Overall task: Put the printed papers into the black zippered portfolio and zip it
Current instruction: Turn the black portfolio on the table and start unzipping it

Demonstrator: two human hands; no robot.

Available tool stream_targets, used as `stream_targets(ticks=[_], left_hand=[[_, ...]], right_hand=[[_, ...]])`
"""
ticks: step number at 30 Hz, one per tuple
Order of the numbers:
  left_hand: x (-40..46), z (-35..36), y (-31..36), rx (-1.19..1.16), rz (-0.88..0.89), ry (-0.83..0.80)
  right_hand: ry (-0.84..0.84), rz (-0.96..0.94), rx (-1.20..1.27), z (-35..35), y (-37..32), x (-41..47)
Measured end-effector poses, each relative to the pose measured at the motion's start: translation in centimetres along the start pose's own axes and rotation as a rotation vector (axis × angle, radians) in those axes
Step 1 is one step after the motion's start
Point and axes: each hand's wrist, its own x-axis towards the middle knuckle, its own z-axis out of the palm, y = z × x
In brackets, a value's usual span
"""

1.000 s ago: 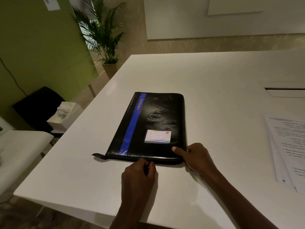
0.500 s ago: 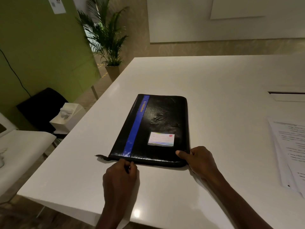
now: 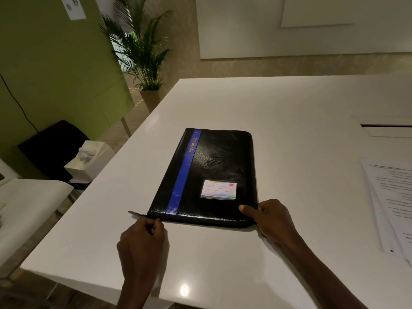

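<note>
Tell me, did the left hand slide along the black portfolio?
Yes. The left hand slid left along the portfolio's near edge, from near the label to the blue stripe corner.

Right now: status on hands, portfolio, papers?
Left hand pinches zipper pull; right hand grips portfolio corner. Papers outside, on table. Nothing in the way.

Warm, dim indoor light falls from overhead, leaving a small bright glare spot on the glossy white counter (image 3: 184, 290) near its front edge. The black portfolio (image 3: 214, 175) shows soft sheen along its near edge. Both hands cast faint shadows. Wide-angle distortion bends the edges; printed papers (image 3: 394, 206) at right look blurred.
</note>
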Motion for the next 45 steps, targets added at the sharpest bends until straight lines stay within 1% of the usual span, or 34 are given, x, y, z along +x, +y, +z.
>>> stream_targets(ticks=[9,13,19,28,32,36,40,43,45], left_hand=[[0.3,-0.5,-0.6,-0.034,-0.038,0.024],[0.3,-0.7,-0.7,-0.065,-0.045,0.037],[1.1,-0.9,-1.7,-0.075,-0.051,0.041],[2.2,-1.4,-3.1,-0.123,0.021,0.061],[2.4,-1.5,-3.2,-0.174,0.006,0.053],[2.9,-2.1,-3.3,-0.193,0.015,0.052],[3.3,-2.6,-2.9,-0.164,0.076,0.125],[3.3,-2.6,-1.9,-0.182,0.106,0.159],[3.2,-2.4,-0.8,-0.199,0.131,0.152]], right_hand=[[0.005,0.000,-0.025,0.1,-0.1,-0.1],[0.027,0.016,0.004,0.2,-0.2,-0.2],[0.011,0.014,0.018,0.2,-0.1,-0.2],[-0.004,0.024,0.008,0.1,-0.3,-0.4],[-0.002,0.011,-0.020,-0.1,-0.5,-0.5],[-0.038,0.014,-0.032,-0.3,-0.5,-0.5],[-0.050,-0.026,-0.092,-0.6,-0.7,-0.5],[-0.037,-0.066,-0.250,-0.7,-0.7,-0.7],[-0.015,-0.069,-0.300,-0.9,-0.6,-0.8]])
